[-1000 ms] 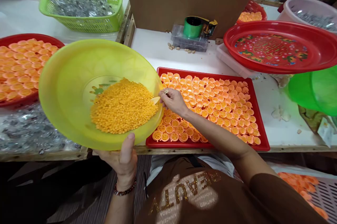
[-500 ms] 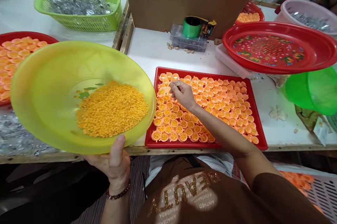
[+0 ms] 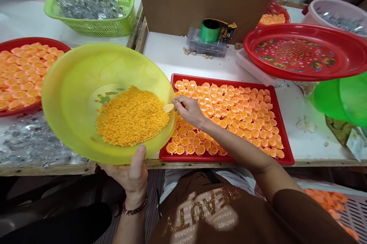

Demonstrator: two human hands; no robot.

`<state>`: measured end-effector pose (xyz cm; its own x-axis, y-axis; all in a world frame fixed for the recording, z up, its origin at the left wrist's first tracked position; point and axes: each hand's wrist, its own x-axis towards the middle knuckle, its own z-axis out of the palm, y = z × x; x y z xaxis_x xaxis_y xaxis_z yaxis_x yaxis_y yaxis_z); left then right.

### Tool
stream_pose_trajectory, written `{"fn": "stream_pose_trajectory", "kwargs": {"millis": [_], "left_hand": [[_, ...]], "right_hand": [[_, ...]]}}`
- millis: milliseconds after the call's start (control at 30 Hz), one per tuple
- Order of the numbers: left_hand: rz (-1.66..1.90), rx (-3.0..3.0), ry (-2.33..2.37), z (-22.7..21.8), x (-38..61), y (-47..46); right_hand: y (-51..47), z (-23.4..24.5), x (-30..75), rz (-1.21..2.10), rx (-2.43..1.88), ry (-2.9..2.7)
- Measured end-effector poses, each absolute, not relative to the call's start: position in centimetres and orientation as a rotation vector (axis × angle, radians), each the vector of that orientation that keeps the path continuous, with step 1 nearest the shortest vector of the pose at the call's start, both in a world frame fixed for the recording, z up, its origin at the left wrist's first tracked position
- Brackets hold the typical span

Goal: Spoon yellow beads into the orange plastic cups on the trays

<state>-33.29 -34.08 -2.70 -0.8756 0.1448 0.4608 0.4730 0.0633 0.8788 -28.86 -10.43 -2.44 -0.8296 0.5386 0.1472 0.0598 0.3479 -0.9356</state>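
My left hand (image 3: 130, 173) grips the near rim of a yellow bowl (image 3: 69, 76), thumb on top and fingers underneath. Small yellow-orange pellets (image 3: 132, 118) lie heaped in the bowl's right half. A small pale spoon (image 3: 168, 108) is pinched in my right hand (image 3: 189, 111), its scoop just inside the bowl's right rim beside the heap. Below that hand lies a red rectangular tray (image 3: 283, 150) filled with rows of small orange cups (image 3: 213, 102). Cups in the nearer rows hold yellow pellets; those at the far left look unfilled.
Left, a red tray (image 3: 37, 41) holds more orange pieces, behind it a green basket (image 3: 94, 26) of clear packets. At the back sits green tape (image 3: 210, 32) on a clear box. Right are a red patterned tray (image 3: 304, 51) and a green bowl (image 3: 341, 100).
My right hand has moved left and slightly down from the far-left cups to the bowl's rim with the spoon. My left hand has brought the bowl rightward.
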Motion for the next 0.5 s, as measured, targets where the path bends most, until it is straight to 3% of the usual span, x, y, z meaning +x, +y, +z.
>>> {"fn": "stream_pose_trajectory", "kwargs": {"millis": [100, 167, 500], "left_hand": [[-1.973, -0.577, -2.055, -2.6, -33.1, -34.0], [-2.001, -0.561, -2.023, -2.3, -33.1, -33.9], [-1.952, -0.568, -2.113, -0.7, -33.5, -34.1]], "right_hand": [[-9.9, -2.0, -28.9, 1.863, -0.77, -1.901], [-9.0, -1.5, -28.5, 1.935, -0.811, -1.799], [-6.8, -2.2, -26.8, 1.106, -0.332, -2.404]]}}
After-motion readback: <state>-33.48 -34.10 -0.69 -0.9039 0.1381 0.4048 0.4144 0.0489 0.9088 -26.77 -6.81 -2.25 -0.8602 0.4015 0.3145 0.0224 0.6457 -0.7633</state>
